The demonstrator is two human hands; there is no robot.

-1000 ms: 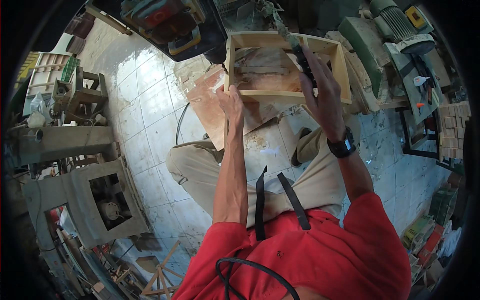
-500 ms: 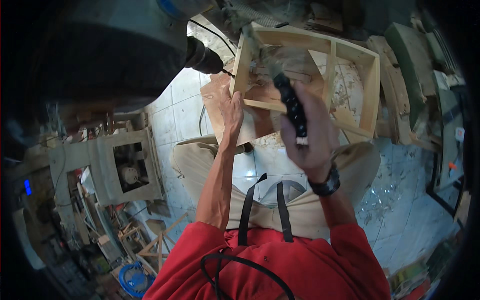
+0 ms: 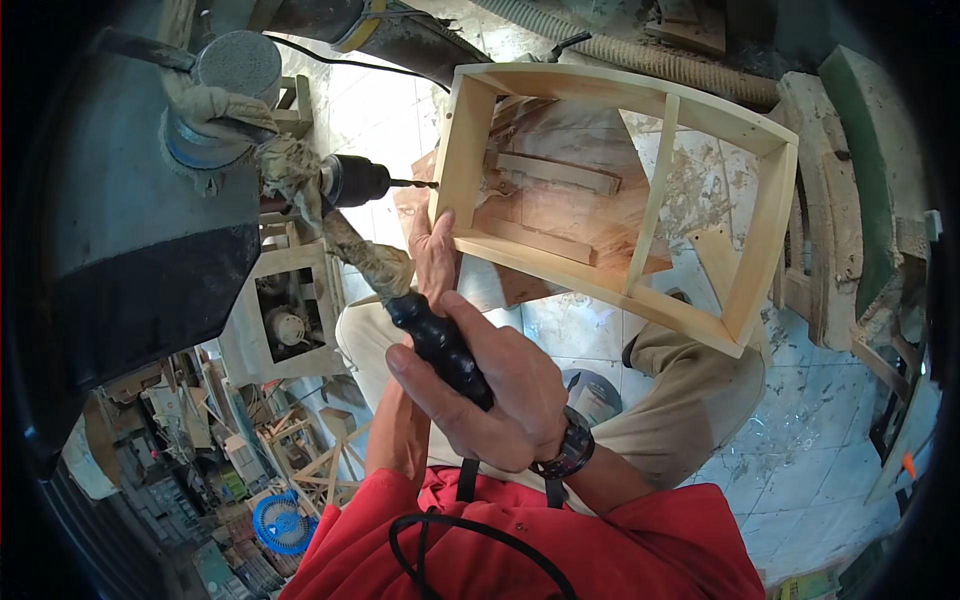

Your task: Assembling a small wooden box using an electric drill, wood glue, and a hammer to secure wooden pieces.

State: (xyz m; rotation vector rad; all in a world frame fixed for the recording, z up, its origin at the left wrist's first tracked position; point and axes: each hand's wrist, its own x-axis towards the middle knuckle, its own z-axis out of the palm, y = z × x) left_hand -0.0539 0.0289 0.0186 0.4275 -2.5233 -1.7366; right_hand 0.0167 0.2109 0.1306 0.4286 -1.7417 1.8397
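Head view: black handle (image 3: pixel 438 343) overlaps left forearm (image 3: pixel 398 440), hose (image 3: pixel 640 52) beyond wooden frame (image 3: pixel 560 262).

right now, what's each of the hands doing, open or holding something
Left hand: holding the wooden frame at its near left corner.
Right hand: holding the lever's black handle.

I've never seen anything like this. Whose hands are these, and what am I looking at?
No robot here: these are a person's bare hands, seen by a camera worn on the head, looking down. The left hand holds a corner of a pale wooden frame. The right hand grips a black handle on a drilling machine's lever. The drill bit points at the frame's left side; whether it touches is unclear. Below the frame, wood strips lie on a reddish-brown board.
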